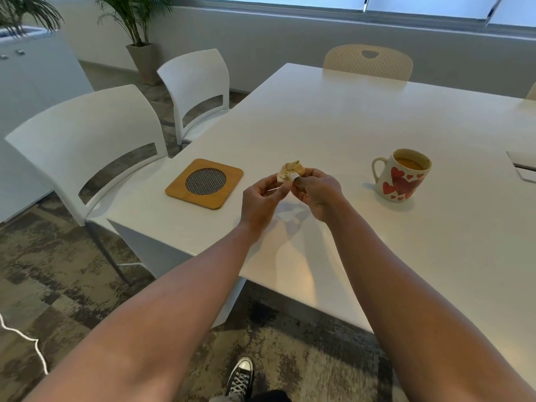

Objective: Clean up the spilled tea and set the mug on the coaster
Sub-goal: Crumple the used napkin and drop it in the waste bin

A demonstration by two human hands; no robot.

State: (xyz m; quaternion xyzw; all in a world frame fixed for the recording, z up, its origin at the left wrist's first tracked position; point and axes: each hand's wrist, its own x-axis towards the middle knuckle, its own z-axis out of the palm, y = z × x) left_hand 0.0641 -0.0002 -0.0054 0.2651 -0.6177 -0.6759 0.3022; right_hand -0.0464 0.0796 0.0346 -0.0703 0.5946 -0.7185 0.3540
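Note:
Both hands are raised above the white table, holding a crumpled, tea-stained paper tissue between them. My left hand pinches its left side and my right hand pinches its right side. To the right stands a white mug with red hearts, upright, with tea in it and its handle pointing left. To the left lies a square wooden coaster with a round mesh centre, near the table's left edge, with nothing on it. No tea shows on the table surface.
Two white chairs stand along the table's left side and a beige chair at the far end. A recessed panel sits in the table at the right edge. A potted plant stands by the wall. My shoe is on the carpet.

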